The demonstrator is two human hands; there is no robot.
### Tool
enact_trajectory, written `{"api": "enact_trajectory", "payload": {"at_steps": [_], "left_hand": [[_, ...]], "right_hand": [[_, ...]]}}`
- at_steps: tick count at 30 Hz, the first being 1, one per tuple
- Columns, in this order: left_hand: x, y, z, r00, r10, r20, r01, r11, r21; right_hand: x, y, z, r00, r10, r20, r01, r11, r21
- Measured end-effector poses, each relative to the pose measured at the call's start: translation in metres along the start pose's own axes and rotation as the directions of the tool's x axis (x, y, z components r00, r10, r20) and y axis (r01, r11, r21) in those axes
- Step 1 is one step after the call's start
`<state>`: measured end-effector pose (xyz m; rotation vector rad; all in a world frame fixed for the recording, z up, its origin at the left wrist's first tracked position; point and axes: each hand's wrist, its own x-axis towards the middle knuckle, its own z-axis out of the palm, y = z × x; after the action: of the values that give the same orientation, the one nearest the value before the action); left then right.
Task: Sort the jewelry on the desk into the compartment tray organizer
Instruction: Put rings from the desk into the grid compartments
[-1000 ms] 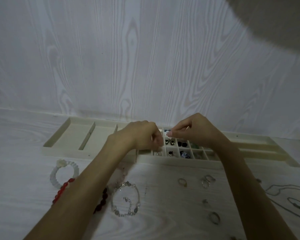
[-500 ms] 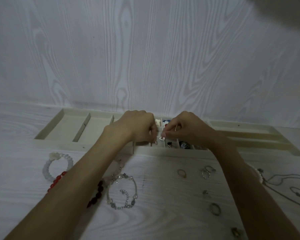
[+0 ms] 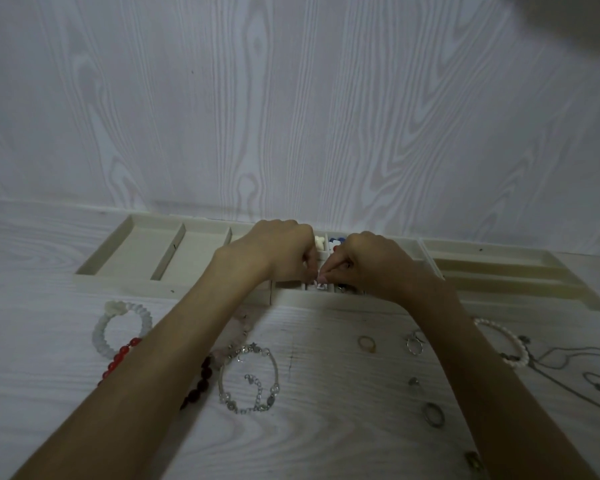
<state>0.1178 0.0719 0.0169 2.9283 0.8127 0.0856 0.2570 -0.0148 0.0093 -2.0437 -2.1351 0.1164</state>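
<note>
tray organizer (image 3: 132,258) sits mid-frame against the wall, both hands (image 3: 284,251) (image 3: 371,261) meeting over its small middle compartments, bracelets (image 3: 248,379) on the desk (image 3: 326,427) lower left, rings (image 3: 433,414) lower right, chains (image 3: 575,358) far right

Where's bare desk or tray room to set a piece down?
Free: the tray organizer's long left compartments, and the desk between the silver chain bracelet and gold ring. Crowded: the small middle cells under both hands; necklace chains far right.
</note>
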Motion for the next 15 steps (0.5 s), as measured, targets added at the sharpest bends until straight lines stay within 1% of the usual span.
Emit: {"api": "enact_trajectory", "payload": {"at_steps": [3,7,10,12,15], "left_hand": [[-0.002,0.000,-0.003,1.000,0.000,-0.003,0.001,1.000,0.010],[-0.005,-0.001,-0.009,1.000,0.007,0.022,-0.006,1.000,-0.027],[-0.008,-0.001,-0.014,0.999,0.009,0.039,-0.008,0.999,-0.050],[-0.008,0.000,-0.014,0.998,0.000,0.061,0.004,0.998,-0.062],[-0.007,0.004,-0.010,0.995,-0.020,0.103,0.025,0.998,-0.051]], "right_hand": [[0.000,-0.001,0.000,1.000,0.005,0.015,-0.005,1.000,-0.005],[-0.003,-0.006,-0.004,0.998,0.014,0.060,-0.013,1.000,-0.005],[-0.006,-0.005,-0.014,0.998,0.036,0.060,-0.037,0.999,0.009],[-0.007,-0.004,-0.018,0.996,0.051,0.072,-0.051,0.999,-0.001],[-0.006,-0.008,-0.016,0.992,0.031,0.121,-0.029,0.999,-0.019]]}}
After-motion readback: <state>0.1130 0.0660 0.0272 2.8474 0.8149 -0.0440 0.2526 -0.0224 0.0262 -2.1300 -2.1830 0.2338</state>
